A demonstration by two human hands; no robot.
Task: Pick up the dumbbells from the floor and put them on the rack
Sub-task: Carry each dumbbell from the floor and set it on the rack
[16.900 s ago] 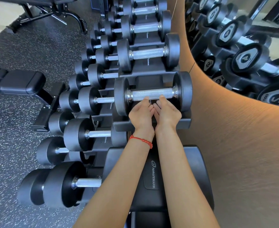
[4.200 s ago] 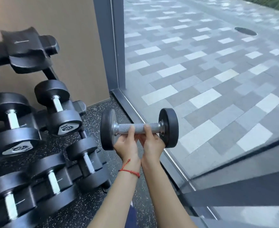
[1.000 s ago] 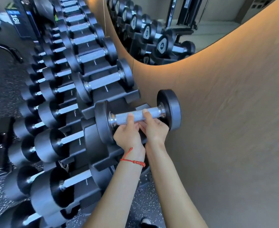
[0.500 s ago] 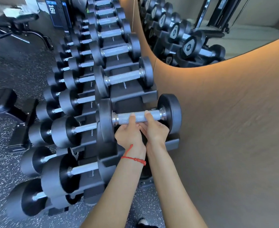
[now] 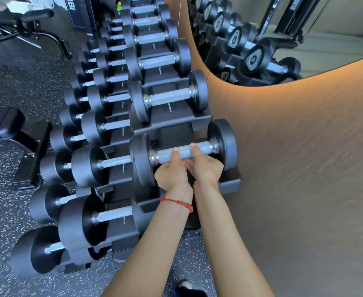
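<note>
A black dumbbell (image 5: 224, 142) with a knurled steel handle is held level over the nearest top saddle of the black rack (image 5: 229, 183). My left hand (image 5: 172, 173), a red bracelet at its wrist, grips the handle from below on the left. My right hand (image 5: 206, 166) grips it from below beside the left one. Both thumbs lie over the bar. Whether the dumbbell's heads touch the saddle is hidden by my hands.
Several more dumbbells (image 5: 167, 99) fill the rack's tiers running away from me. A tan wall (image 5: 294, 168) with a mirror (image 5: 262, 39) stands just right of the rack. A black bench (image 5: 5, 127) sits on the speckled floor at left. My shoe (image 5: 187, 286) shows below.
I have carried the dumbbell from near the window back to the rack. Over the last second it has come down and closer to the nearest top saddle, both hands keeping their grip.
</note>
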